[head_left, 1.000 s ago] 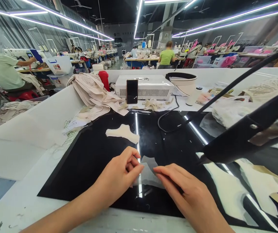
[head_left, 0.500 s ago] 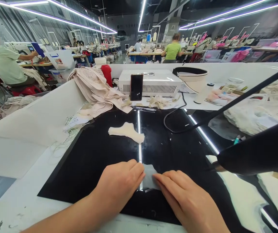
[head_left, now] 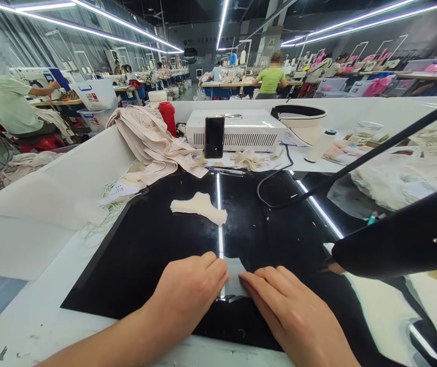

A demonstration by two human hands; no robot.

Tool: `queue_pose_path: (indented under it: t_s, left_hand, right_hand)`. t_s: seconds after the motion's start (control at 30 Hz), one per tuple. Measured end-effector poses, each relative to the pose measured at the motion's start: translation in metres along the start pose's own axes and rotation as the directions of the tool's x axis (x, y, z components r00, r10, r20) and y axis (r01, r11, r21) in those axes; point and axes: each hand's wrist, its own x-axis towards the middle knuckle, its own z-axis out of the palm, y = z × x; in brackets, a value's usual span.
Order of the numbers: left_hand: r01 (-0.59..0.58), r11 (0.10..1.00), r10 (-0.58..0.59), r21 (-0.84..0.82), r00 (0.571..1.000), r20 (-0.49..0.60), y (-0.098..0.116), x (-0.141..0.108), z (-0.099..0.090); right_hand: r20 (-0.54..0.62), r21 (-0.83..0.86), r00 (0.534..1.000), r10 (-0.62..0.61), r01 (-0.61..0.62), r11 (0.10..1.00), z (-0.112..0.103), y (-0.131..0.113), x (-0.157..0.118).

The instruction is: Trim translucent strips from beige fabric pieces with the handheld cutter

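A small greyish translucent piece [head_left: 235,278] lies on the glossy black sheet [head_left: 127,265], between my two hands. My left hand [head_left: 195,285] has its fingers pressed together on the piece's left edge. On the right edge, my right hand [head_left: 279,293] holds with thumb and fingers closed. The fingertips hide both side edges of the piece. Farther from me, a cream fabric cutout [head_left: 199,206] rests flat on the black sheet, touched by neither hand.
A black arm-like fixture [head_left: 398,239] juts in from the right above pale pieces [head_left: 382,306]. Behind the sheet stand a phone [head_left: 214,137], a white vented box [head_left: 237,122] and piled fabric [head_left: 145,137]. A black cable [head_left: 264,188] curls onto the sheet.
Both hands stay in nearly the same place on the translucent piece. The black fixture on the right appears shifted slightly left.
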Motion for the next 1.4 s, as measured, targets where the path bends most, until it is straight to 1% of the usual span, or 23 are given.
queue_pose_path:
  t_s: [0.07, 0.33, 0.5, 0.6, 0.77, 0.83, 0.9, 1.07, 1.27, 1.4]
  left_hand:
    - [-0.001, 1.000, 0.001, 0.008, 1.000, 0.009, 0.001, 0.000, -0.001]
    - [0.016, 1.000, -0.017, 0.021, 0.999, 0.051, 0.001, -0.001, 0.000]
    - [0.015, 0.999, -0.015, 0.029, 1.000, 0.012, 0.000, 0.000, -0.005]
    - [-0.017, 1.000, 0.017, 0.002, 0.999, -0.035, 0.000, 0.001, -0.008]
    - [-0.157, 0.976, 0.155, -0.154, 0.988, -0.027, 0.007, 0.001, -0.005]
    - [-0.207, 0.966, 0.202, -0.154, 0.978, -0.046, 0.011, 0.001, -0.002]
    - [-0.238, 0.964, 0.230, -0.118, 0.970, -0.073, 0.013, 0.001, 0.001]
    - [-0.243, 0.968, 0.233, -0.060, 0.964, -0.131, 0.014, 0.002, 0.006]
    - [-0.246, 0.968, 0.237, -0.055, 0.963, -0.132, 0.013, 0.001, 0.007]
    - [-0.254, 0.966, 0.246, -0.047, 0.960, -0.132, 0.013, 0.000, 0.009]
  right_hand:
    - [0.017, -0.005, 1.000, 0.008, -0.008, 1.000, 0.001, 0.001, -0.002]
    - [0.014, 0.015, 1.000, 0.003, -0.003, 1.000, 0.000, 0.001, -0.002]
    - [0.013, 0.008, 1.000, 0.012, -0.012, 1.000, -0.001, -0.001, 0.001]
    - [-0.021, 0.009, 1.000, 0.007, -0.006, 1.000, -0.001, -0.003, 0.003]
    - [-0.055, -0.002, 0.998, -0.003, 0.003, 1.000, -0.002, -0.005, 0.005]
    - [-0.051, -0.008, 0.999, -0.011, 0.011, 1.000, -0.002, -0.005, 0.006]
    - [-0.055, -0.015, 0.998, -0.015, 0.015, 1.000, -0.002, -0.005, 0.006]
    - [-0.055, -0.023, 0.998, -0.017, 0.016, 1.000, 0.000, -0.004, 0.004]
    - [0.014, -0.007, 1.000, -0.001, 0.001, 1.000, 0.003, 0.000, -0.003]
    - [-0.011, 0.008, 1.000, 0.005, -0.005, 1.000, 0.003, -0.001, -0.001]
